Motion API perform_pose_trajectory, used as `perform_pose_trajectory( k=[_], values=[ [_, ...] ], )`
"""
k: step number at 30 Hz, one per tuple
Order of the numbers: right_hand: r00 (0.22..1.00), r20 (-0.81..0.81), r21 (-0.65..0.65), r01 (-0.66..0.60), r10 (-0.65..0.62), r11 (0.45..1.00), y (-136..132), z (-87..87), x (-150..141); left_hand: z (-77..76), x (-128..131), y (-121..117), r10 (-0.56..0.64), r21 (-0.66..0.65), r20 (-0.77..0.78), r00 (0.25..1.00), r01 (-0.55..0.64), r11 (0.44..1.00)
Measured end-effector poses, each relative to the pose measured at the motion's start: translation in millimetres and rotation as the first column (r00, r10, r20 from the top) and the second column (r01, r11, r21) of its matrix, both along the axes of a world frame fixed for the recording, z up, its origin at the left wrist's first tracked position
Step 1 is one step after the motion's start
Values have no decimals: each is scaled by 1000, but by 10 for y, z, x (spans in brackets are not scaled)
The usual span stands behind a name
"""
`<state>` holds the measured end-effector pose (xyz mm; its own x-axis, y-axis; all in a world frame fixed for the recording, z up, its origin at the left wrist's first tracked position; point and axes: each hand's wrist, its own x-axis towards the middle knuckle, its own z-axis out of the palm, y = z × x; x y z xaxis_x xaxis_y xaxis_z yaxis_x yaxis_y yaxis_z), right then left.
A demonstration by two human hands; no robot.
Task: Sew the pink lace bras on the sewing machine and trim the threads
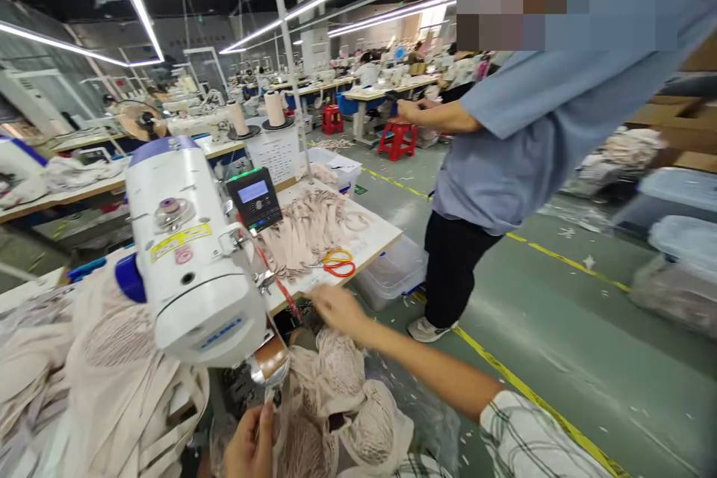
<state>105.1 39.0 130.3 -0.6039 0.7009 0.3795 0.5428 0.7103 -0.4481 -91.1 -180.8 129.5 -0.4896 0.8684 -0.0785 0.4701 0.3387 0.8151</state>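
My left hand pinches the edge of a beige bra just below the needle area of the white sewing machine. The lace-patterned cups of several bras hang in a bunch to the right of that hand, over my lap. My right hand is stretched out past the machine to the front edge of the table. Blur and angle hide its fingers, so whether it holds anything is unclear. Just beyond it lie scissors with red and yellow handles, beside a pile of beige straps.
More beige bras are heaped left of the machine. A small control screen and thread cones stand behind it. A person in a blue shirt stands at the right, near a clear plastic bin under the table.
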Motion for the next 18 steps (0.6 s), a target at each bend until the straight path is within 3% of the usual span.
perform_pose_trajectory(
  k=[2, 4, 7, 11, 14, 16, 18],
  values=[
    [990, 51, -17, 131, -130, 991, 528, 102, 153, 24, -9, -29, -50, 3, -36, 998, 50, 999],
    [977, 141, -53, 169, -160, 984, 890, 127, 274, 67, -15, -40, -119, 9, -58, 991, 120, 993],
    [958, 260, -108, 149, -116, 983, 1054, 49, 413, 151, -21, -42, -155, -20, -3, 988, 155, 988],
    [935, 353, -163, 87, -24, 983, 926, -78, 565, 194, -26, -55, -124, -59, 265, 956, 145, 988],
    [909, 410, -122, 133, -72, 984, 722, -128, 699, 158, -46, -75, -80, -94, 397, 914, 127, 987],
    [911, 393, -99, 175, -123, 980, 449, -114, 798, 134, -66, -86, -69, -57, 529, 846, 117, 992],
    [948, 298, -160, 162, -108, 974, 43, -53, 874, 123, -83, -88, -53, -21, 649, 759, 87, 996]
  ],
)
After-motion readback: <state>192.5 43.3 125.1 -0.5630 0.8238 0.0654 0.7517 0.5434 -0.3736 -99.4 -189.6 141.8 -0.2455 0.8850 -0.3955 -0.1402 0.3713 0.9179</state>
